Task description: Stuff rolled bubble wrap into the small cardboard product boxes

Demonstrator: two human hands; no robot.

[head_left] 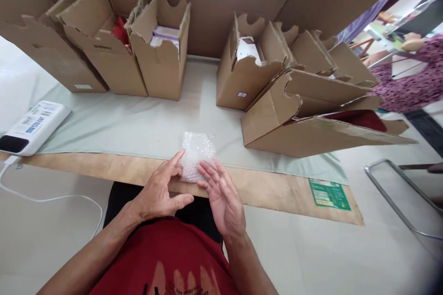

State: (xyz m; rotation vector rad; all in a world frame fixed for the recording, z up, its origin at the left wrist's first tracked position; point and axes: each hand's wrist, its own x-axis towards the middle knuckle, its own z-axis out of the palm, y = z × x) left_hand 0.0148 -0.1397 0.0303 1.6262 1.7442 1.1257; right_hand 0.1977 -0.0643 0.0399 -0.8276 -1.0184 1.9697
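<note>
A small piece or pouch of clear bubble wrap [196, 152] lies flat at the front edge of the table, partly over the bare wood. My left hand [162, 189] is at its left side, thumb apart from the fingers, the index fingertip at the wrap's edge. On the right, my right hand [224, 193] is turned partly palm up, fingers stretched out, fingertips at the wrap's lower right corner. Neither hand grips anything that I can see. Whether something is inside the wrap, I cannot make out.
Cardboard file boxes stand behind: a left group including one box [161, 64] with purple-edged items, and a right group including one box [228, 80] with white contents. A white power bank [34, 126] with a cable lies left. Another person's patterned sleeve [408, 73] shows far right.
</note>
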